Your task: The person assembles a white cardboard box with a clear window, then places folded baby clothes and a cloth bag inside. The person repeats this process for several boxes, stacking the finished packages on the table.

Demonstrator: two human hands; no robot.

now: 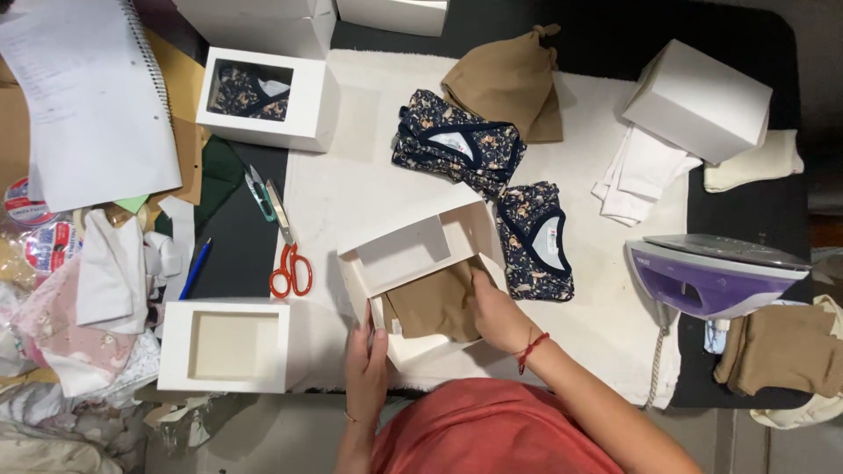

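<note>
An open white cardboard box (pixel 399 254) lies on the white cloth in front of me, lid flap raised toward the back. A folded tan garment (pixel 435 307) sits inside it. My right hand (pixel 496 314) presses flat on the garment's right side, fingers closed together. My left hand (pixel 365 355) grips the box's near left corner. Just behind and right of the box lie two folded dark floral garments (pixel 457 145) (pixel 536 241).
A purple steam iron (pixel 711 276) stands at the right. Orange-handled scissors (pixel 285 250) and small snips lie left of the box. Windowed white boxes (pixel 263 96) (pixel 224 347), a closed white box (pixel 698 101), a tan hat (pixel 514 79), white folded clothes (pixel 641 175) and papers surround the work area.
</note>
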